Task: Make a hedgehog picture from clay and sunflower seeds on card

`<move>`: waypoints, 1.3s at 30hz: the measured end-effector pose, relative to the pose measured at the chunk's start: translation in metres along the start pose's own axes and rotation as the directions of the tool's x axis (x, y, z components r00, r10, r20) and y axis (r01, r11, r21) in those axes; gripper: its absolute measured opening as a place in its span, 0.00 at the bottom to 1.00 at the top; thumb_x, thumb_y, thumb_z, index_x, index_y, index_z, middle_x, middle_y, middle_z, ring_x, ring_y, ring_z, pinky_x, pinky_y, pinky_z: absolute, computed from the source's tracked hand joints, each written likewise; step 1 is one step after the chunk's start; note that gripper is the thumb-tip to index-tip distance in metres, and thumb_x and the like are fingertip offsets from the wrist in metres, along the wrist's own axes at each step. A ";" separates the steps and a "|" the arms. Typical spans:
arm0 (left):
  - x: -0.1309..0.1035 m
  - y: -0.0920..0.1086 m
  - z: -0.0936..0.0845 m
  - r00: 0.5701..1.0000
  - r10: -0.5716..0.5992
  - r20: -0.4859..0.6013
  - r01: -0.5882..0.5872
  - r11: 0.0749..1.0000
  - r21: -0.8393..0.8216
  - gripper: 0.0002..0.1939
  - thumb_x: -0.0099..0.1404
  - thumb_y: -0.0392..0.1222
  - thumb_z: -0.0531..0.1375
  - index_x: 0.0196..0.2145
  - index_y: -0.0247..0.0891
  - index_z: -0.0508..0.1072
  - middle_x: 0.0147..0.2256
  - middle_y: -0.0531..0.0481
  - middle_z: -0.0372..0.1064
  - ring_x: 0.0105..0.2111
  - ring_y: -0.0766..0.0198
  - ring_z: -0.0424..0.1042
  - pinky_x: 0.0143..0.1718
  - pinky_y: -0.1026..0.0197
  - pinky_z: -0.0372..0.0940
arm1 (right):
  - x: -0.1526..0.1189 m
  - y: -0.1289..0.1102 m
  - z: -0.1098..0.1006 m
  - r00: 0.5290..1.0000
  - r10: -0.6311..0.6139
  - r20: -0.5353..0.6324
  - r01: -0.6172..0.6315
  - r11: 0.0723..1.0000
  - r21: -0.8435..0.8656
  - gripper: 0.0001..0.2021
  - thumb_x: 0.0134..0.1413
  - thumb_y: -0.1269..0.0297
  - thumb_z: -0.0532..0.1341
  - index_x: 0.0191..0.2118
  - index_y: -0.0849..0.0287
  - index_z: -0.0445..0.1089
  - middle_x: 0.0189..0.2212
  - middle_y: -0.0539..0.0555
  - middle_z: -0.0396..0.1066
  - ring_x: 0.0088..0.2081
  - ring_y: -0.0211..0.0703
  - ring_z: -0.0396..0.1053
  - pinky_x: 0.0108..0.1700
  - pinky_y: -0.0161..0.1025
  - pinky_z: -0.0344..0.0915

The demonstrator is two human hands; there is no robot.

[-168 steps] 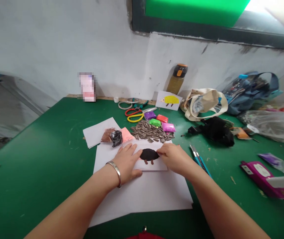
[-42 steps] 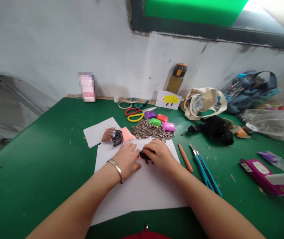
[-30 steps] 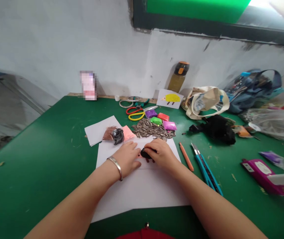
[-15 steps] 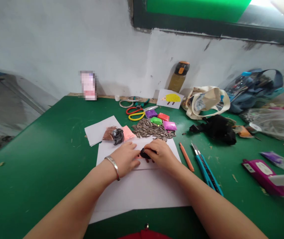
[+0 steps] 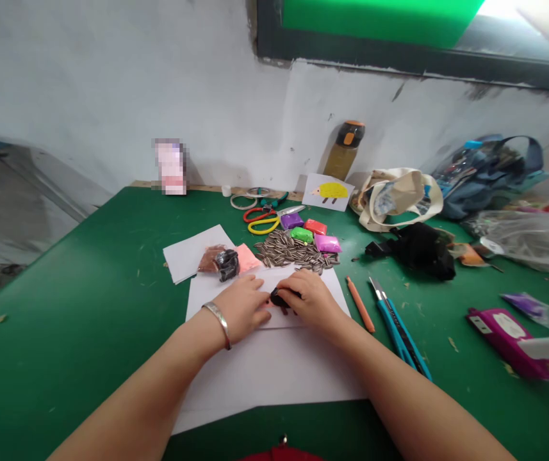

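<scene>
On the white sheets [image 5: 274,365], a small card carries a flat black clay shape [image 5: 281,297] with brown clay legs below it and a bit of pinkish clay at its left. My right hand [image 5: 313,296] covers the shape's right side; thumb and finger are pinched together on its upper left, and whatever sits between them is hidden. Resting flat on the paper, my left hand [image 5: 240,304] has its fingers apart, tips beside the clay's left end. Just beyond the hands lies a heap of striped sunflower seeds [image 5: 288,250].
Clay packets, brown [image 5: 211,258], black [image 5: 227,264] and purple [image 5: 292,220], lie beyond the hands. Scissors [image 5: 264,221] and a hedgehog picture [image 5: 328,191] are at the back. An orange stick [image 5: 359,304] and a blue utility knife [image 5: 399,333] lie right, near a black bag [image 5: 423,250].
Both hands stay in nearly the same place. The pinched right fingers shift only very slightly over the black clay; the view itself tilts a little.
</scene>
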State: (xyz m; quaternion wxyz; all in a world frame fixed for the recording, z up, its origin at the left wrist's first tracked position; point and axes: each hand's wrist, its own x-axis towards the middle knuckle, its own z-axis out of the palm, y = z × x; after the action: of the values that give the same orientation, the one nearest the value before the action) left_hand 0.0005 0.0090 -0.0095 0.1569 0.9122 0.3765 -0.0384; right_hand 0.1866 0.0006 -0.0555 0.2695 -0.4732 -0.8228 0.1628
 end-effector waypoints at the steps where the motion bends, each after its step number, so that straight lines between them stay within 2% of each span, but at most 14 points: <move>1: 0.000 0.000 0.000 1.000 0.001 -0.003 -0.001 1.000 0.002 0.10 0.61 0.42 0.56 0.35 0.35 0.74 0.36 0.45 0.65 0.39 0.56 0.62 0.41 0.56 0.58 | 0.000 0.000 0.000 1.000 0.004 -0.001 -0.004 1.000 -0.002 0.09 0.57 0.67 0.58 0.29 0.57 0.73 0.25 0.51 0.71 0.32 0.38 0.64 0.37 0.37 0.53; 11: 0.001 -0.001 0.002 1.000 0.014 -0.011 -0.014 1.000 -0.005 0.09 0.61 0.42 0.56 0.34 0.35 0.73 0.35 0.46 0.65 0.38 0.57 0.63 0.40 0.57 0.58 | 0.002 -0.004 0.000 1.000 0.014 0.023 -0.014 1.000 -0.017 0.09 0.57 0.68 0.57 0.29 0.57 0.73 0.25 0.51 0.71 0.32 0.39 0.64 0.37 0.37 0.54; 18: 0.001 -0.002 0.002 0.999 0.023 -0.026 -0.024 0.999 -0.027 0.09 0.61 0.41 0.56 0.33 0.36 0.74 0.34 0.46 0.64 0.37 0.58 0.63 0.39 0.57 0.59 | 0.001 0.000 0.005 1.000 -0.002 -0.017 0.001 1.000 -0.013 0.08 0.57 0.67 0.58 0.30 0.57 0.74 0.25 0.51 0.71 0.32 0.39 0.64 0.37 0.37 0.53; 24: 0.001 -0.001 0.002 1.000 0.012 -0.007 -0.012 1.000 -0.020 0.08 0.61 0.41 0.57 0.33 0.36 0.74 0.35 0.45 0.65 0.39 0.56 0.63 0.40 0.56 0.59 | 0.002 -0.003 0.005 1.000 -0.007 0.000 0.007 0.999 -0.034 0.08 0.57 0.67 0.58 0.30 0.57 0.74 0.25 0.51 0.70 0.32 0.39 0.63 0.37 0.37 0.52; 39: 0.001 0.001 0.002 1.000 0.014 -0.006 -0.014 1.000 0.007 0.08 0.60 0.41 0.57 0.33 0.36 0.74 0.35 0.45 0.65 0.39 0.56 0.62 0.40 0.55 0.58 | 0.000 -0.006 0.009 0.990 -0.130 0.055 0.136 0.982 -0.128 0.13 0.60 0.67 0.54 0.27 0.59 0.72 0.23 0.52 0.67 0.30 0.40 0.60 0.36 0.38 0.51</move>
State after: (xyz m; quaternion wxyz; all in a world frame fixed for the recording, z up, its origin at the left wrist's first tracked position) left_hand 0.0021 0.0084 -0.0118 0.1527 0.9155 0.3704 -0.0359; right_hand 0.1778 -0.0026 -0.0595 0.2291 -0.4299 -0.8675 0.1008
